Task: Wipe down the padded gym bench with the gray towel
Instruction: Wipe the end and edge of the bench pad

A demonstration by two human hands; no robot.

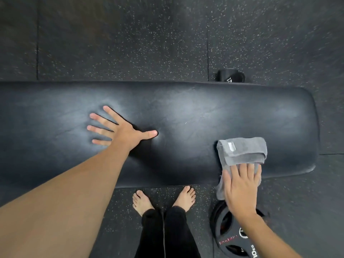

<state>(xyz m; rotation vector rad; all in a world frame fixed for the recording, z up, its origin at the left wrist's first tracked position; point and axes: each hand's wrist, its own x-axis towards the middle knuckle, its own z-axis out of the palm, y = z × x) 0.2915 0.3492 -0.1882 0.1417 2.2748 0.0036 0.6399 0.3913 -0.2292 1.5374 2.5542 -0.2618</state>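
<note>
A long black padded bench (pixel 186 112) runs left to right across the view. My left hand (pixel 119 130) lies flat on its middle, fingers spread, holding nothing. A folded gray towel (pixel 242 150) with a small white tag rests on the bench near its right end and hangs over the near edge. My right hand (pixel 241 187) presses on the towel's near part at the bench's front edge, fingers laid over the cloth.
Speckled black rubber floor (pixel 130 43) surrounds the bench. A black 10 kg weight plate (pixel 232 237) lies on the floor under my right wrist. A black dumbbell end (pixel 230 75) shows behind the bench's far edge. My bare feet (pixel 163 200) stand by the near edge.
</note>
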